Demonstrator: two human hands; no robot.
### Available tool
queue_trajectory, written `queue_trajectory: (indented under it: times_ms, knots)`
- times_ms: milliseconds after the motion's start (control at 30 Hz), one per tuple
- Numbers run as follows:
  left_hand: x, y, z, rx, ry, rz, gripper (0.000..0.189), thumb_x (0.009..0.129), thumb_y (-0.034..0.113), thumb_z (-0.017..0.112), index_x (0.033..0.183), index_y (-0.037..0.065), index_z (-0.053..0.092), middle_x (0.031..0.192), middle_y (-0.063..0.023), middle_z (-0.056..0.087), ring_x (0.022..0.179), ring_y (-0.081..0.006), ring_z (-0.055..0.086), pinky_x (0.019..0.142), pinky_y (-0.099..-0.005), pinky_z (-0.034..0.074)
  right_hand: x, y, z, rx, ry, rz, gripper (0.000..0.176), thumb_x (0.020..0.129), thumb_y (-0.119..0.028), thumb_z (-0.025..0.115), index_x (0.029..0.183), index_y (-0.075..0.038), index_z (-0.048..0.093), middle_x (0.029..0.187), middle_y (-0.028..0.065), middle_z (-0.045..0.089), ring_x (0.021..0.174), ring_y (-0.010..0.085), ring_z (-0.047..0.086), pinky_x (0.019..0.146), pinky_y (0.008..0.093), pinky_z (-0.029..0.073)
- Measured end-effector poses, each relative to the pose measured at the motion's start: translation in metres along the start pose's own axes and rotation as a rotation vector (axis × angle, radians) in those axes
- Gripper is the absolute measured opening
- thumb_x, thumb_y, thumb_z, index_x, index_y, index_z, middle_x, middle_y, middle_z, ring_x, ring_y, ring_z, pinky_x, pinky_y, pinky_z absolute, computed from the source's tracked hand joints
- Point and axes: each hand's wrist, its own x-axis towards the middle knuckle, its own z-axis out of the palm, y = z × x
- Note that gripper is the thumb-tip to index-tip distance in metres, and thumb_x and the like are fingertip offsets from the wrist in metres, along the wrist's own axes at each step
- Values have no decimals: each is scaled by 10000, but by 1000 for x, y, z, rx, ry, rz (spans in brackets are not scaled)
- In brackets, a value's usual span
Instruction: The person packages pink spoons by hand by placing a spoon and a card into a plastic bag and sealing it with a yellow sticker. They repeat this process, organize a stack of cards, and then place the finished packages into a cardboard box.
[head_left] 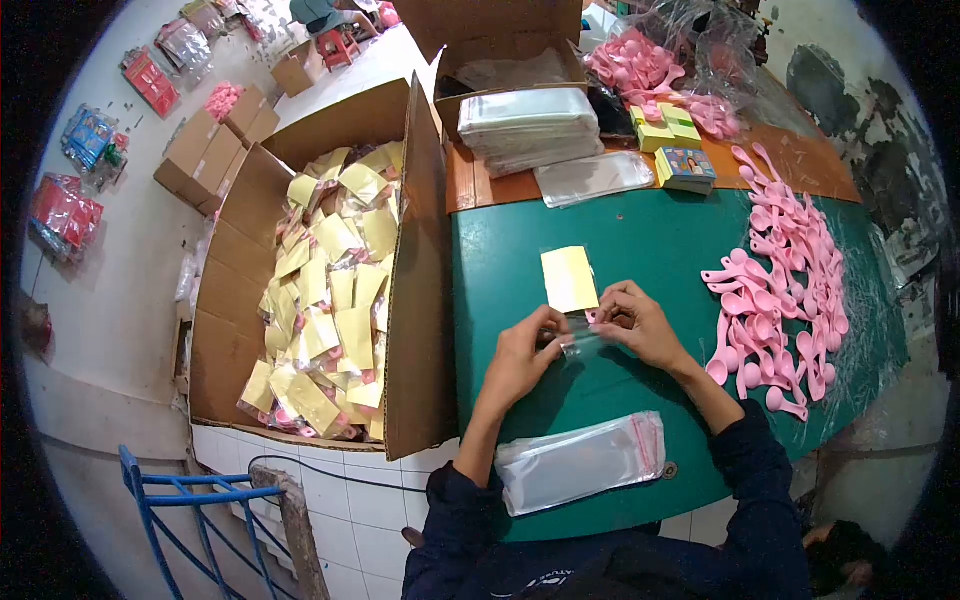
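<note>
A clear plastic bag (584, 345) is held low over the green table, its near end pinched between the fingertips of both hands. Inside it, or against it, a pale yellow card (569, 279) points away from me. My left hand (522, 352) is closed on the bag's left side. My right hand (640, 328) is closed on its right side, with a bit of pink showing by the fingertips. Closer to my body lies a stack of clear bags (580, 465). Pink spoons (770, 290) are heaped to the right of my right hand.
Left of the table stands a deep cardboard box (420, 290) of packed bags with yellow cards (340, 260). At the back are stacked plastic bags (525, 125), a card stack (686, 170) and more pink spoons (630, 62). A blue metal frame (200, 490) stands lower left.
</note>
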Motion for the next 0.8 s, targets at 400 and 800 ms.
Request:
queue_trajectory:
  times_ms: [400, 800]
  knots:
    - [10, -6, 8, 139, 204, -153, 196, 817, 158, 657, 845, -18, 576, 761, -79, 641, 668, -111, 621, 588, -246, 502, 7, 0, 2, 314, 60, 257, 117, 866, -79, 576, 872, 26, 527, 761, 95, 617, 670, 137, 628, 579, 239, 521]
    - [12, -13, 14, -14, 258, -84, 240, 810, 107, 632, 1002, 25, 513, 914, -120, 617, 775, -183, 636, 634, -297, 487, 8, -9, 10, 285, 142, 269, 157, 859, -34, 561, 1004, 10, 517, 741, 105, 610, 628, 146, 632, 521, 238, 517]
